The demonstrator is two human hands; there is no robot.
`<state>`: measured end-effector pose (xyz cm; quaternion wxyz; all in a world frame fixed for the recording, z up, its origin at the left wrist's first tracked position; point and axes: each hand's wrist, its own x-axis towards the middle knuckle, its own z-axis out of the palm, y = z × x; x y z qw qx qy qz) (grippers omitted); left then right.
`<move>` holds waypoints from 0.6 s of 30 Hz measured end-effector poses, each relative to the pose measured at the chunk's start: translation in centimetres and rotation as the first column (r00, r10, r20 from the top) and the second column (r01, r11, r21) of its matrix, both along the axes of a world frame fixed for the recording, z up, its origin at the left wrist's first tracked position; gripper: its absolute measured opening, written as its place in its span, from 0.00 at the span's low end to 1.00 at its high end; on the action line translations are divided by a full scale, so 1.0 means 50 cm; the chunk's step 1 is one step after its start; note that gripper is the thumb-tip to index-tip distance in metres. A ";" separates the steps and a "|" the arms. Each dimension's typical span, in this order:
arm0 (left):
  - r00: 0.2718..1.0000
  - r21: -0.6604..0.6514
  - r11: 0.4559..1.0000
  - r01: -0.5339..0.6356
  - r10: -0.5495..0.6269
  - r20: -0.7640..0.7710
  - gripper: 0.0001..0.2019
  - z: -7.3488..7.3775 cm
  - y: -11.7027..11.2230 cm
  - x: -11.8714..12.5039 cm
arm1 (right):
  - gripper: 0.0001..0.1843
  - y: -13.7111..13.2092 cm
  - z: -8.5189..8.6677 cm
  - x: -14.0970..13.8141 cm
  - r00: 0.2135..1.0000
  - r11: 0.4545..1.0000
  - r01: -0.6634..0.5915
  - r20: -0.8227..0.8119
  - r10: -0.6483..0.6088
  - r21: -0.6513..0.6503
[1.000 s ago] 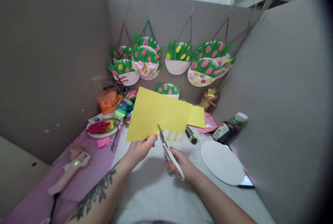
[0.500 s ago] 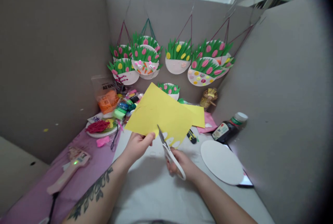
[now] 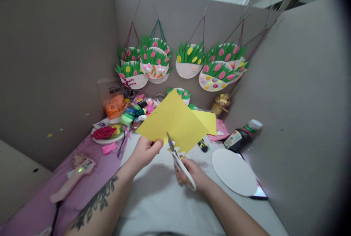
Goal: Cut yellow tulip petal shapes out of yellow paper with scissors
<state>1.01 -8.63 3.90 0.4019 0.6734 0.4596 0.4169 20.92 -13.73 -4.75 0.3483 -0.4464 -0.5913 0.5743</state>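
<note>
My left hand (image 3: 148,152) pinches the near left edge of a yellow sheet of paper (image 3: 175,120), holding it above the table. Oval notches show along the sheet's near right edge. White-handled scissors (image 3: 183,168) are in my right hand (image 3: 190,173), its fingers through the loops. Their blades lie at the near edge of the paper, just right of my left thumb. Behind the sheet lies another yellow piece of paper (image 3: 210,122), partly covered.
A glue gun (image 3: 74,183) with a green light lies left. Red yarn (image 3: 104,133) sits on a plate. A dark bottle (image 3: 241,137), a white oval disc (image 3: 233,172) and a black-and-yellow cutter (image 3: 203,145) are right. Decorated paper-plate baskets (image 3: 189,69) hang on the back wall.
The yellow sheet has turned and tilted, its far corner swinging right. Both hands keep nearly the same place and grip. The whole view has shifted slightly.
</note>
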 end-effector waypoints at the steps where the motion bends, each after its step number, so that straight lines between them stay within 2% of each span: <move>1: 1.000 0.013 1.000 0.006 -0.006 0.001 0.15 0.000 0.000 0.001 | 0.11 -0.001 0.002 -0.001 1.000 1.000 -0.002 -0.003 0.002 0.009; 6: 0.999 -0.008 1.000 0.025 -0.026 -0.037 0.17 -0.006 0.004 -0.005 | 0.12 0.001 0.011 0.000 0.999 1.000 0.010 0.036 -0.010 0.019; 12: 0.999 -0.049 0.998 0.028 -0.030 -0.045 0.18 0.001 0.005 -0.010 | 0.04 0.005 0.016 0.005 0.990 0.999 -0.018 0.136 0.024 -0.045; 18: 0.999 -0.017 1.000 0.024 -0.025 -0.040 0.18 0.000 0.007 -0.014 | 0.06 0.004 0.017 0.014 0.987 0.998 -0.052 0.157 0.043 0.047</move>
